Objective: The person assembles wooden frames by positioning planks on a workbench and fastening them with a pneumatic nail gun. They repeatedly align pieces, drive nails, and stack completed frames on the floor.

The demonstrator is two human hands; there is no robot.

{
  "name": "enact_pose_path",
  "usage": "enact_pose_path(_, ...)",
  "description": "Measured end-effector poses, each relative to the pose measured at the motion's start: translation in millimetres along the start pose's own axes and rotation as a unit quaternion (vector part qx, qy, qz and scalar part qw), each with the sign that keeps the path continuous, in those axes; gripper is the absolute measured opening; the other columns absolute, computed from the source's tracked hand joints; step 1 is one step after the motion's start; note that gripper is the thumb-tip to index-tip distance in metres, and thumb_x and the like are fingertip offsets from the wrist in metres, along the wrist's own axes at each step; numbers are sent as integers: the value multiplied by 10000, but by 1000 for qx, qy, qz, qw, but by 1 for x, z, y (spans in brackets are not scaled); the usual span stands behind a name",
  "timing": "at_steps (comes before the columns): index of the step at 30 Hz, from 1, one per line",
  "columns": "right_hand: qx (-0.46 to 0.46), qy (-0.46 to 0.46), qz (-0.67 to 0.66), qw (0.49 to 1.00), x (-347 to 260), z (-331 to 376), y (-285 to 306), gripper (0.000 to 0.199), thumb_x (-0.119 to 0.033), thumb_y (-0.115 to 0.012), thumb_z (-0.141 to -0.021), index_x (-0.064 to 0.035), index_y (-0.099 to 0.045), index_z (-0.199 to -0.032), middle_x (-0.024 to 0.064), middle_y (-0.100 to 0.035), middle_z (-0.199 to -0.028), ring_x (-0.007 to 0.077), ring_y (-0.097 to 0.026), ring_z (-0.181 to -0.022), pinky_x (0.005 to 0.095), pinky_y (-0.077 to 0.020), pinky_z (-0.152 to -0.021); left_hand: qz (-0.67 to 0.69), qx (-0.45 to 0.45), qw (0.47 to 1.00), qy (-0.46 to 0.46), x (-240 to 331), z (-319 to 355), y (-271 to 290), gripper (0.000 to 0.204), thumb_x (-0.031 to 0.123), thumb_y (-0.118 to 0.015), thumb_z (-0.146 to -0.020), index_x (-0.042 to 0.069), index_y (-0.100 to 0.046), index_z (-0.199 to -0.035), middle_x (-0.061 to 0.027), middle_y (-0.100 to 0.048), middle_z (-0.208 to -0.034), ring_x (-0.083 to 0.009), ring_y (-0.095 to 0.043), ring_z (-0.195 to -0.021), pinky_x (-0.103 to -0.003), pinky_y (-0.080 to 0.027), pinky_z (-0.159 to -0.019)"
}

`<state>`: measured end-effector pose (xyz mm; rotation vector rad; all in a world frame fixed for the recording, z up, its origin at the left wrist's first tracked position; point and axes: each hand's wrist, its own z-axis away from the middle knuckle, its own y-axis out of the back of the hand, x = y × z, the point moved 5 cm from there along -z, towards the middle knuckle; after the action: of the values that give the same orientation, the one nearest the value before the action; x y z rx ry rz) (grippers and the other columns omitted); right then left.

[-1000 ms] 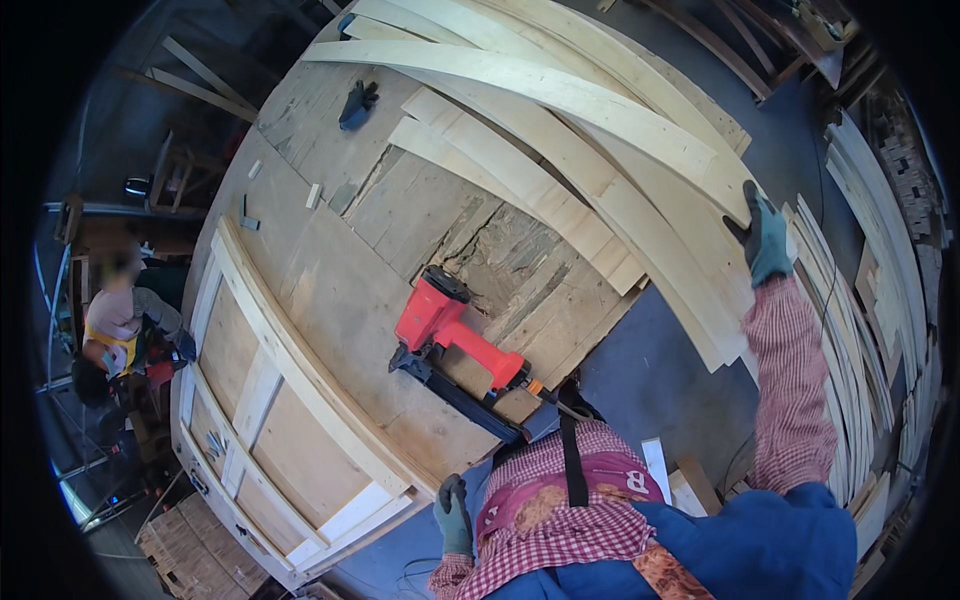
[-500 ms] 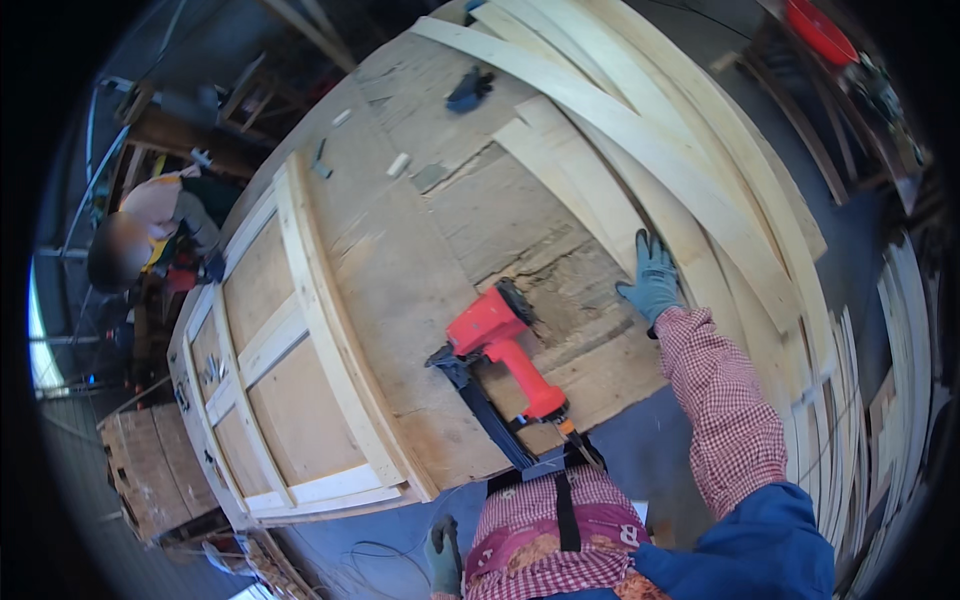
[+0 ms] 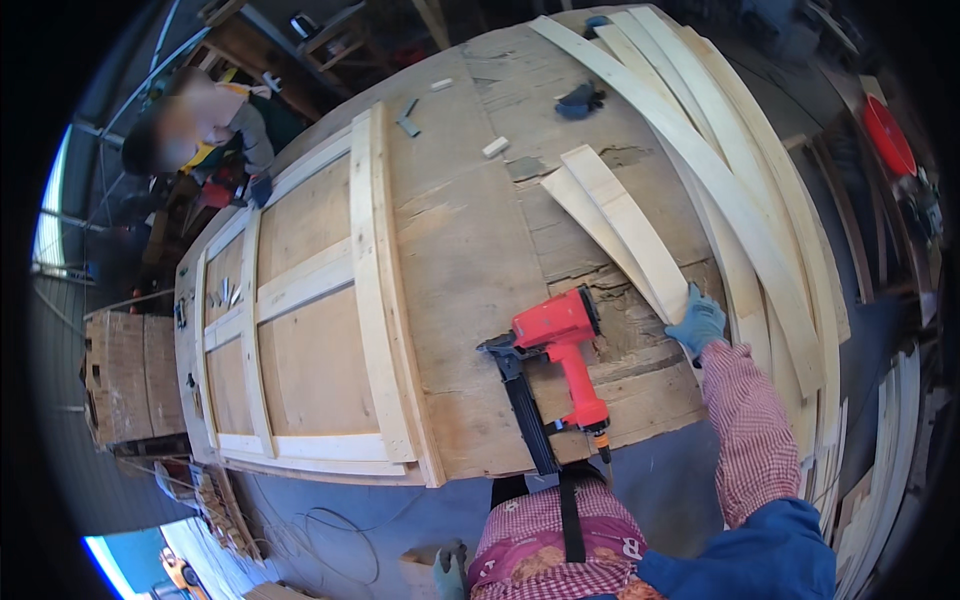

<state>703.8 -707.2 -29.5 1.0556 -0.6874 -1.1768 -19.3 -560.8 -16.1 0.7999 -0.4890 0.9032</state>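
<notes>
The gloved right hand [image 3: 697,322] grips the near end of a short pale wooden slat [image 3: 628,228] lying on the worn counter [image 3: 470,260], just right of the red nail gun [image 3: 556,352], while the gloved left hand [image 3: 450,568] hangs low, grip indiscernible.

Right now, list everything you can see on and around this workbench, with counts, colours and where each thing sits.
Workbench: one, worn wood, centre.
Nail gun: one, red and black, near bench edge.
Panel frame: one, pale wood, bench left.
Short slats: two, pale, under right hand.
Long slats: several, pale, bench right.
Dark glove: one, far end.
Co-worker: one, upper left.
Right hand: teal glove, gripping a short slat.
Left hand: gloved, low, below the bench.
</notes>
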Motion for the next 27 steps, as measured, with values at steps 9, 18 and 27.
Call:
enact_pose_path(9,-91,285,-468,831,-9,51,109,776,-174,-772,-737,31,-413,-1394,124,-571,-1242,176,-526,-1116,299,-404,-989,84,1,996,-5,19,-28,0,311,259,-695,-857,7,-645,-1032,-98,-669,-938,-213,-668,-835,-310,-545,-719)
enact_pose_path(18,-310,275,-612,673,-136,178,165,795,-282,-778,-659,39,-473,-1319,139,-627,-1155,236,-612,-1064,344,-477,-931,78,-292,946,-120,238,-53,-95,311,105,-557,-948,-39,-559,-1224,-99,-627,-1126,-152,-580,-1054,-271,-456,-944)
enact_pose_path(27,-349,302,-463,757,-389,308,84,635,-95,-712,-785,23,-452,-1352,81,-595,-1158,142,-537,-1050,306,-443,-934,241,-537,781,-209,384,-95,-62,724,229,-620,-929,53,-196,-1488,-137,-361,-1460,-237,-390,-1329,-369,-393,-1030)
